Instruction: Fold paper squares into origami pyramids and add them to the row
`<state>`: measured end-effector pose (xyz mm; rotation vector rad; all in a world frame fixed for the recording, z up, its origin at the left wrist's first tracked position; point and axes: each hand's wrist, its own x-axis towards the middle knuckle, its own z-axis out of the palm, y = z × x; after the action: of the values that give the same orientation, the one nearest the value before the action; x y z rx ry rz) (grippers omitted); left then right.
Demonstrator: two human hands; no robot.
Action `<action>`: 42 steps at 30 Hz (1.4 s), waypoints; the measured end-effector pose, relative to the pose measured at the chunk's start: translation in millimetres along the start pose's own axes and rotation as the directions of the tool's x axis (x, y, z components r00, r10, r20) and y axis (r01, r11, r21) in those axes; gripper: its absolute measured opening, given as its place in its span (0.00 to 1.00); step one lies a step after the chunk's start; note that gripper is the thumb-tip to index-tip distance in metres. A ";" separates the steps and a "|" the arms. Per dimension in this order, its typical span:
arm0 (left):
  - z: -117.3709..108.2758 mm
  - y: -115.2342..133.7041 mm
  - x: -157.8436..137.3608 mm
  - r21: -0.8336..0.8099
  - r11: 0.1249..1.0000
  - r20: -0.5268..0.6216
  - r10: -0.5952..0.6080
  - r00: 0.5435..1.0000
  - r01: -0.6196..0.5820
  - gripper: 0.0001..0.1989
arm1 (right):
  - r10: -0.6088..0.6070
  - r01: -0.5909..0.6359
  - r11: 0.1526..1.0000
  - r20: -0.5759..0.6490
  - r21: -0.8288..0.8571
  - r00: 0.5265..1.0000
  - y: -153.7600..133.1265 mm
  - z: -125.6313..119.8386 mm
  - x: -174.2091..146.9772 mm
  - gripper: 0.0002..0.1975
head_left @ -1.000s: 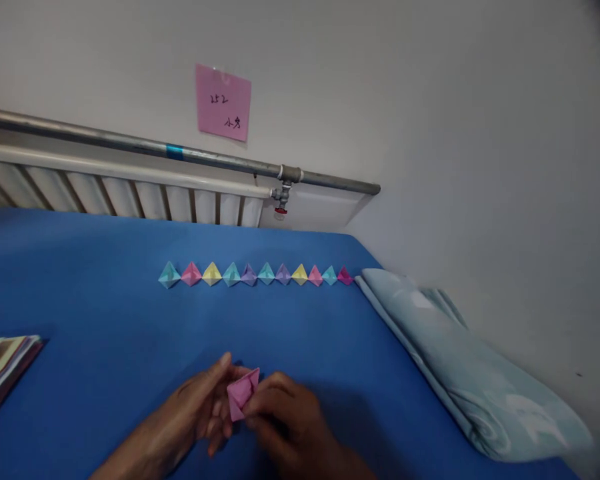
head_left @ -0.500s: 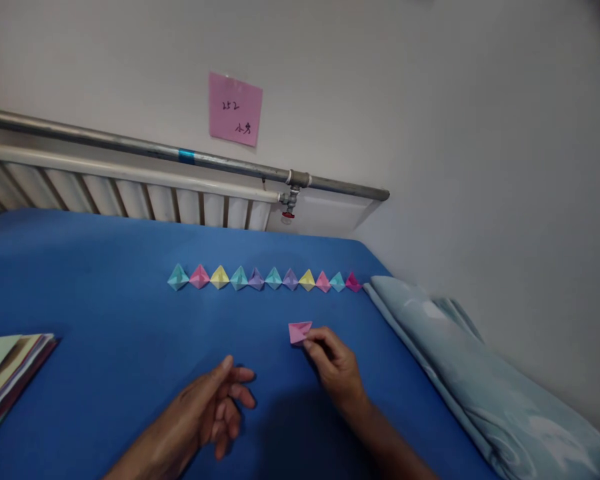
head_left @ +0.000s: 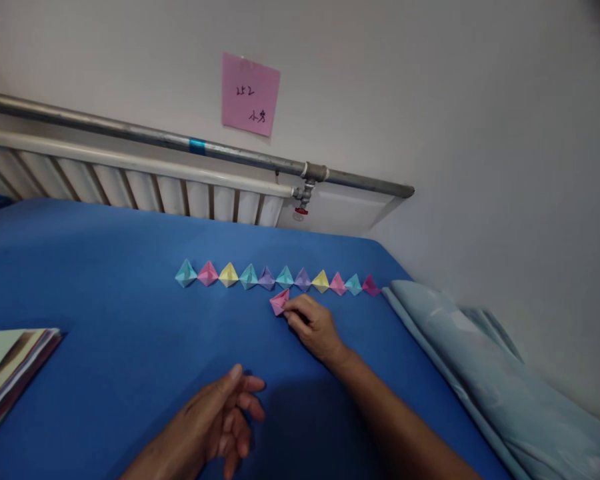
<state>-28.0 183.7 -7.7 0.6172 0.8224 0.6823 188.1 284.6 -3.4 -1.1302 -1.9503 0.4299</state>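
With narrow grip of R hand [head_left: 315, 327], pinching pink folded paper [head_left: 279, 302] by one end, just in front of row of 11 folded pcs [head_left: 285, 277] on blue surface [head_left: 130, 333]. Judging by layout, done w/ those 11, approx. corner to corner, but not w/ 1 held out of line. Alongside, w/ L hand [head_left: 223, 423] loosely open, holding nothing.

Blue surf. [head_left: 130, 320]: 11 origami [head_left: 285, 277], papers [head_left: 15, 367], blanket [head_left: 480, 360]

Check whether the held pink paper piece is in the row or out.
Out: the right grip pinches the pink paper piece on the near side of the row.
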 end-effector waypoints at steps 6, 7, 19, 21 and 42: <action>0.8 -1.2 -0.4 -0.012 1.000 -0.019 -0.011 1.000 0.011 0.30 | 0.058 -0.061 0.997 -0.046 -0.053 0.997 -0.3 -0.9 -3.1 0.08; 0.6 -1.6 -0.4 -0.016 1.000 -0.021 -0.008 1.000 0.008 0.30 | 0.076 -0.080 0.995 -0.064 -0.061 0.995 -1.9 -0.7 -5.9 0.08; 2.1 -1.9 0.5 -0.021 1.000 -0.028 -0.006 1.000 0.005 0.32 | 0.139 -0.138 0.968 -0.013 -0.210 0.990 -15.8 15.8 -7.2 0.07; 0.6 -4.4 2.4 -0.030 0.999 -0.027 -0.010 1.000 0.010 0.32 | 0.134 -0.132 0.966 -0.008 -0.222 0.991 -14.1 15.5 -5.4 0.07; 0.6 -6.8 4.8 -0.061 0.998 -0.010 -0.015 1.000 0.014 0.28 | 0.158 -0.163 0.967 -0.043 -0.197 0.987 -4.2 15.1 0.7 0.08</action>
<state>-23.1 182.8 -14.4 0.5531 0.8120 0.6954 173.7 284.5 -9.5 -1.4220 -1.9179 0.3064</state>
